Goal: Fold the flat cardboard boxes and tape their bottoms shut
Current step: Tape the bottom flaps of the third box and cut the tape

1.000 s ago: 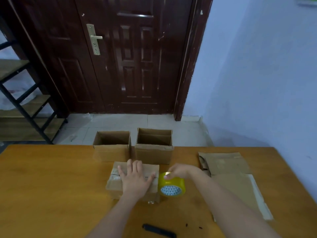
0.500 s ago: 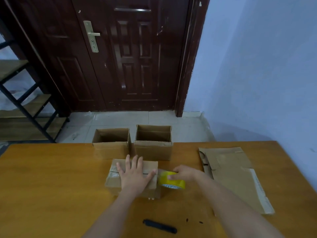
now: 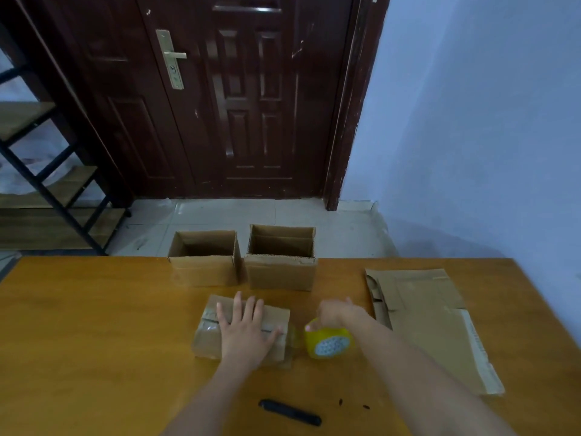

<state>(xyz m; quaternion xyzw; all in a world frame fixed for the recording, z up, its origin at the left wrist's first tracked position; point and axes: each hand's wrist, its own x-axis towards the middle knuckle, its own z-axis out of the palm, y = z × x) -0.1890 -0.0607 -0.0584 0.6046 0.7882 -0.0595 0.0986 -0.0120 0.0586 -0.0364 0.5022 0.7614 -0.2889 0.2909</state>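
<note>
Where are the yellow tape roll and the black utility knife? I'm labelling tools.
yellow tape roll (image 3: 328, 343), head view, on its patterned side face.
black utility knife (image 3: 290, 412), head view, on the middle of its handle.

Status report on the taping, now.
Left hand flat on upturned brown cardboard box. Right hand grips yellow tape roll beside it. Nothing in the way.

right hand (image 3: 338, 313) blurred, shelf (image 3: 37, 184) cut off
</note>
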